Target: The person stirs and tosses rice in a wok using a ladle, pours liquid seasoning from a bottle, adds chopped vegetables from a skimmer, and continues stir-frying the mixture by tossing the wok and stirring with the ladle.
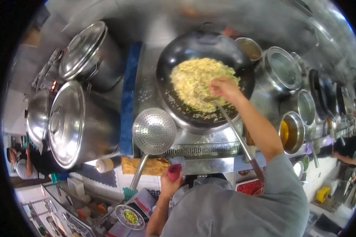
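My right hand [225, 89] hangs over the yellow fried rice [197, 77] in a large black wok [209, 41]. Its fingers are drawn together, and whatever they may hold is hidden. A long-handled ladle [237, 132] rests with its head in the rice and its handle sloping back beneath my right forearm. My left hand [170, 185] is closed round a bunched red cloth [174, 172] in front of my body, near the stove's front edge. Just left of the wok lies a perforated strainer [154, 131], its handle pointing toward me.
Large lidded steel pots [67, 124] stand on the left, beyond a blue strip [129, 98]. Steel pots [283, 69] and a pan of orange liquid [292, 132] line the right. A folded yellow cloth [144, 166] lies along the front edge. Other people are at both sides.
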Tool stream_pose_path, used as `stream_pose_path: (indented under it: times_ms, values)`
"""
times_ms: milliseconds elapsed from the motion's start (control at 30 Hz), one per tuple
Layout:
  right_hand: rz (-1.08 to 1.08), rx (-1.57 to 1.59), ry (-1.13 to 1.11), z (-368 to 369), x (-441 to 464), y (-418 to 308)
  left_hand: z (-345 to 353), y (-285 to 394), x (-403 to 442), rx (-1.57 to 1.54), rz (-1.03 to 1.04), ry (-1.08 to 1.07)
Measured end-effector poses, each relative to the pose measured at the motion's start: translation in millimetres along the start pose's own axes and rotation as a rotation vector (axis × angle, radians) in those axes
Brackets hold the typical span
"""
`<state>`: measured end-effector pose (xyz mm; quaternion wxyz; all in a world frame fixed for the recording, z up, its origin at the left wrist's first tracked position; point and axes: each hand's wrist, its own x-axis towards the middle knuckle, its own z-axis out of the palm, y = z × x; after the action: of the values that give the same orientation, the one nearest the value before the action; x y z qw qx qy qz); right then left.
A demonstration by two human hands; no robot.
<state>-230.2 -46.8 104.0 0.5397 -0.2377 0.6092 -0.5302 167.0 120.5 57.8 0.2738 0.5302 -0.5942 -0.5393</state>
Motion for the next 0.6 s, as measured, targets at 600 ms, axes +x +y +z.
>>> stream_pose_path:
  times_ms: [600]
  values:
    - [-0.556, 0.290, -1.334, 60, -247, -119, 17, -4, -5, 0.025, -0.037, -0.062]
